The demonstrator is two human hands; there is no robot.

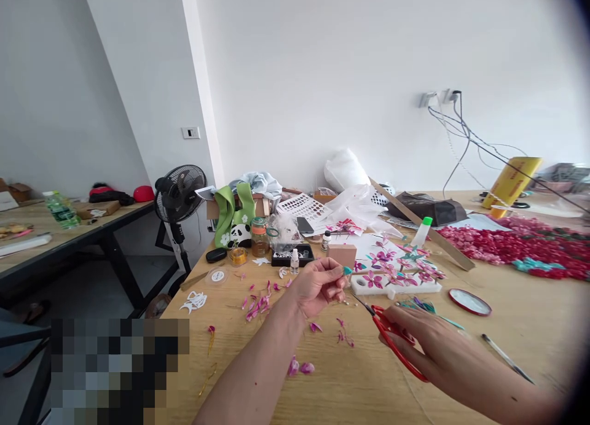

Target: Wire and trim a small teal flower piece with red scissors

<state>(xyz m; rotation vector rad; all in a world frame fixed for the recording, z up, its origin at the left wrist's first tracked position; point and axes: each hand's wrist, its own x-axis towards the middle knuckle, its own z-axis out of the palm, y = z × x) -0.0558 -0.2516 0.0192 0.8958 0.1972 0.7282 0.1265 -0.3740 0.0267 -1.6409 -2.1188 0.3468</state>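
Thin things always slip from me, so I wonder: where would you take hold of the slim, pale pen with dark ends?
I'd grip the pen at its middle, coming from above, with thumb and fingertip on its long sides: it lies flat on the light wooden table, slender and straight. The right hand, nearest, would probably first set down its red-handled metal scissors.

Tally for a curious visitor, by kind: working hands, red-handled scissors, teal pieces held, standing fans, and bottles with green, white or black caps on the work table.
Hands: 2 (left hand, right hand)
Red-handled scissors: 1
Teal piece held: 1
Standing fan: 1
Bottles: 3 (green-capped bottle, white-capped bottle, black-capped bottle)
Total: 8
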